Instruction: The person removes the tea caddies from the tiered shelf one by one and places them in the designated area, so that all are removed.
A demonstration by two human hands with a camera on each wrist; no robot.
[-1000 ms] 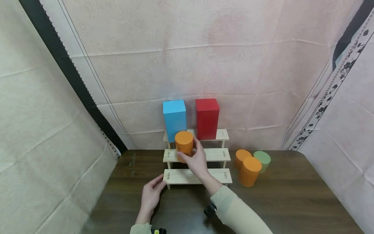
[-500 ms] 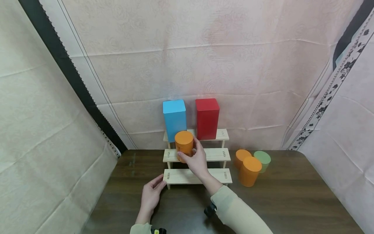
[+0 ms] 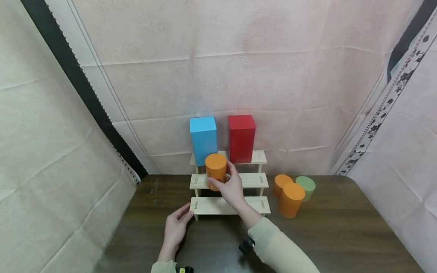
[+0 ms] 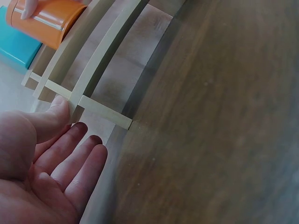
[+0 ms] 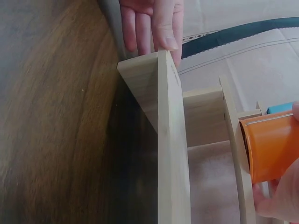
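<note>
A three-step pale wooden stand (image 3: pixel 213 206) stands on the dark table. On its middle step is an orange cylindrical canister (image 3: pixel 216 172), upright. My right hand (image 3: pixel 233 188) holds this canister from the right, thumb in front and fingers at its far side. In the right wrist view the canister (image 5: pixel 271 147) sits against the step, partly covered by the fingers. My left hand (image 3: pixel 175 229) pinches the left end of the lowest step between thumb and forefinger; in the left wrist view its other fingers (image 4: pixel 88 170) stretch out loosely. A blue box (image 3: pixel 204 138) and a red box (image 3: pixel 242 138) stand on the top step.
Right of the stand, two more orange canisters (image 3: pixel 291 201) (image 3: pixel 282 184) and a green one (image 3: pixel 307 187) stand close together on the table (image 3: pixel 341 227). Pale cloth (image 3: pixel 290 83) hangs behind and at both sides.
The orange canister in my right hand has shifted very slightly to the right along the middle step. My left hand keeps its place at the stand's end.
</note>
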